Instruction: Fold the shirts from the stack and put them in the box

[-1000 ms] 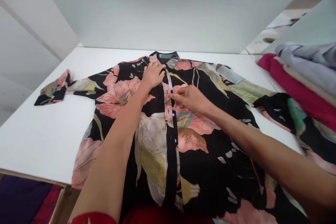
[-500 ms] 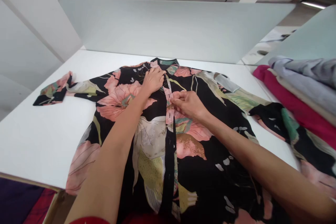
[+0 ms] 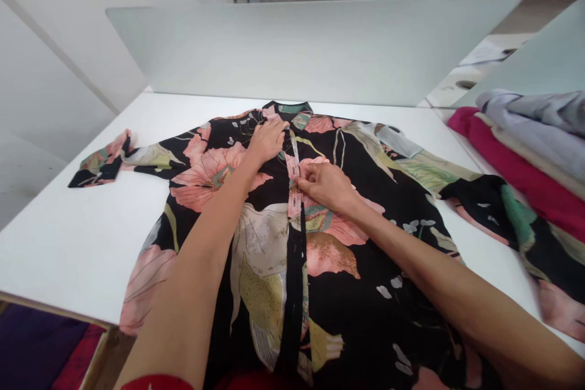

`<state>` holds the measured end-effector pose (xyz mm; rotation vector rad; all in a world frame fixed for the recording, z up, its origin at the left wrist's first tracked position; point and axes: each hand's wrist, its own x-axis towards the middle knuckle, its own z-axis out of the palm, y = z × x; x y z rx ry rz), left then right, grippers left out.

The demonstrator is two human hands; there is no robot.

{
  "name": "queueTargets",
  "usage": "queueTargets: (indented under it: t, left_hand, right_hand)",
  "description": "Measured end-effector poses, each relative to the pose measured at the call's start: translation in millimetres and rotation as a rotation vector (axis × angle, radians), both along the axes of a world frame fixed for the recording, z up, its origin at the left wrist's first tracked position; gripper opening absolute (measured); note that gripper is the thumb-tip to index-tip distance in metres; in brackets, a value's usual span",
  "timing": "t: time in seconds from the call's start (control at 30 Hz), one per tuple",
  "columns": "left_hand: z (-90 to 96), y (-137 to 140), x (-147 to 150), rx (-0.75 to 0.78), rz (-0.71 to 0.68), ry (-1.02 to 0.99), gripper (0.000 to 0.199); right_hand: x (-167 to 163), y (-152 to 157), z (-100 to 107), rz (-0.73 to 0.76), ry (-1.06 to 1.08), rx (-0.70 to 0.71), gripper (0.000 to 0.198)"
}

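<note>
1. Good handling here probably means light, even pressure from the left hand (image 3: 268, 141), so that the thin-looking cloth does not slide or ruck up.
2. The right hand (image 3: 325, 186) seems best served by small fingertip movements, with the two front edges lined up and no tugging at the buttonholes.
3. The left hand lies palm down with fingers loosely bent; whether its fingertips grip any cloth, I cannot tell.
4. The right hand is narrow, thumb and fingertips drawn close together in what looks like a pinch; whether fabric is caught between them is unclear.
5. The floral shirt (image 3: 347, 301), black with pink, cream and green, is spread face up under both hands, on a white table (image 3: 59, 237).
6. Its collar (image 3: 301, 121) is just beyond the left hand.
7. Its front placket (image 3: 294, 202), pink at this height, is at the right hand's fingertips and runs back toward the wearer between the forearms.
8. One sleeve (image 3: 153, 158) reaches out left of the left hand; the other slopes away right of the right hand, toward folded cloth (image 3: 516, 161).
</note>
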<state>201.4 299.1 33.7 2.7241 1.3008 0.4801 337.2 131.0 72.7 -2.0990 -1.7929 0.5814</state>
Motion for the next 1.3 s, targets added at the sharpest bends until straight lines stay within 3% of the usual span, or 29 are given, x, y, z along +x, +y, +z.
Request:
queueTargets:
  t: [0.37, 0.7, 0.87, 1.0, 1.1, 1.3]
  left_hand:
    - [5.9, -6, 3, -0.05, 0.041, -0.016, 0.048]
    - [5.7, -4, 3, -0.027, 0.059, -0.064, 0.045]
    - [8.6, -4, 3, -0.034, 0.066, -0.063, 0.05]
    - [9.8, -6, 3, -0.055, 0.081, -0.051, 0.052]
    - [9.0, -6, 4, -0.063, 0.081, -0.045, 0.053]
    - [8.7, -7, 3, -0.071, 0.063, -0.053, 0.053]
  right_hand:
    - [1, -4, -1, 0.041, -0.036, 0.005, 0.021]
    - [4, -4, -8, 0.072, -0.085, 0.041, 0.022]
    - [8, -1, -7, 0.089, 0.061, 0.02, 0.019]
    - [15, 20, -9, 0.024, 0.212, 0.099, 0.007]
    - [18, 47, -11, -0.085, 0.243, 0.176, 0.008]
    - [15, 87, -8, -0.116, 0.227, 0.12, 0.02]
